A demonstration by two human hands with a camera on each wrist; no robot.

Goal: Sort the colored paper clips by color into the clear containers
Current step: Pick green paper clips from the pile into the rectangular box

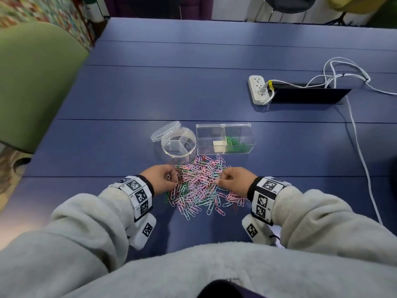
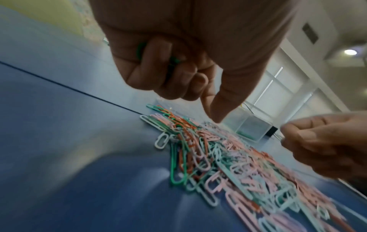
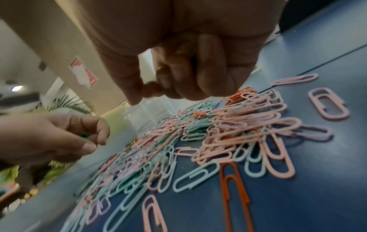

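A heap of pink, mint, green, orange and lilac paper clips (image 1: 199, 186) lies on the blue table in front of me. My left hand (image 1: 169, 179) sits at the heap's left edge, its fingers curled round a few green clips (image 2: 172, 60), with one fingertip (image 2: 216, 117) pointing down at the pile. At the heap's right edge my right hand (image 1: 221, 179) is curled, thumb against forefinger, and I see no clip in it (image 3: 151, 92). Behind the heap stand a round clear divided pot (image 1: 178, 145) and a clear two-part box (image 1: 202, 136), whose right half holds green clips (image 1: 236, 144).
The pot's clear lid (image 1: 165, 131) leans on it at the back left. A white power strip (image 1: 257, 89) with cables (image 1: 354, 134) and a black cable hatch (image 1: 309, 95) lie at the back right. A green chair (image 1: 32, 82) stands left of the table (image 1: 171, 82).
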